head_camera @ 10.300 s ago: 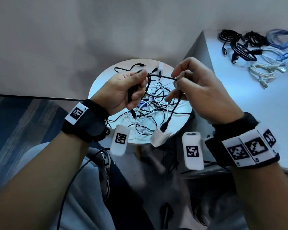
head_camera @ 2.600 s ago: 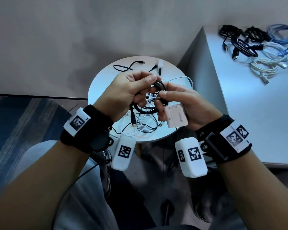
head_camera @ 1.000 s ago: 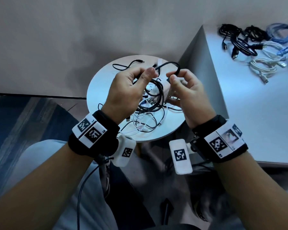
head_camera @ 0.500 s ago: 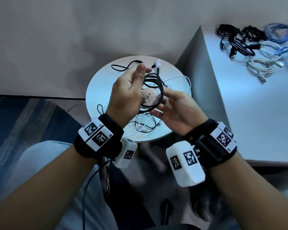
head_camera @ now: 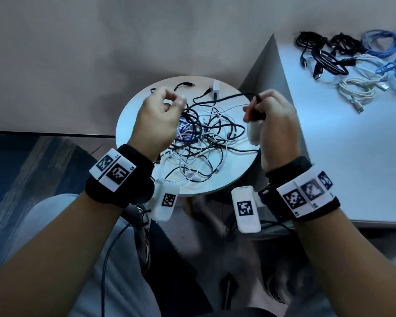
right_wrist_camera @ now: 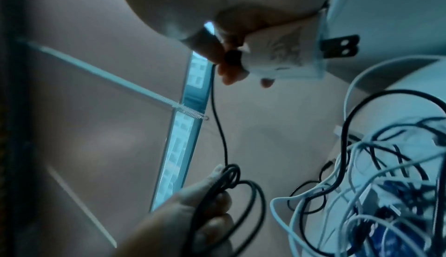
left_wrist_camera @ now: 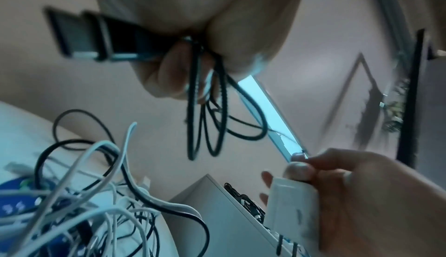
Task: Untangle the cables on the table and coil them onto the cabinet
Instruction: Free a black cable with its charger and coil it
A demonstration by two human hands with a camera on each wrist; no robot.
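Both hands are raised above the round table [head_camera: 133, 115], well apart from each other. The left hand [head_camera: 157, 120] has its fingers and thumb curled round several loops of a black cable [left_wrist_camera: 207, 112]; in the left wrist view the loops hang below the fingers [left_wrist_camera: 169, 74], clear of the table. From the loops a single strand of the same cable runs across to the right hand [head_camera: 276, 124], arching over the table in the head view. The right hand grips a white charger [right_wrist_camera: 287, 57] in its curled fingers; the charger's two dark prongs point away from the palm, and the cable's black end sits at the charger's face between the fingertips [right_wrist_camera: 229, 74]. Whether that end is plugged in or only held against it cannot be told. On the table lies the tangle [head_camera: 204, 143], a heap of black and white cables crossing one another, with something blue and purple partly hidden beneath it. A second small white adapter [head_camera: 216, 85] stands near the table's far edge, beside a short black lead [head_camera: 183, 84]. To the right stands the cabinet [head_camera: 329, 145], its pale top bearing coiled bundles at the far end: black coils [head_camera: 322, 53], white coils [head_camera: 357, 88] and blue coils [head_camera: 384, 44], lying close together and partly touching.
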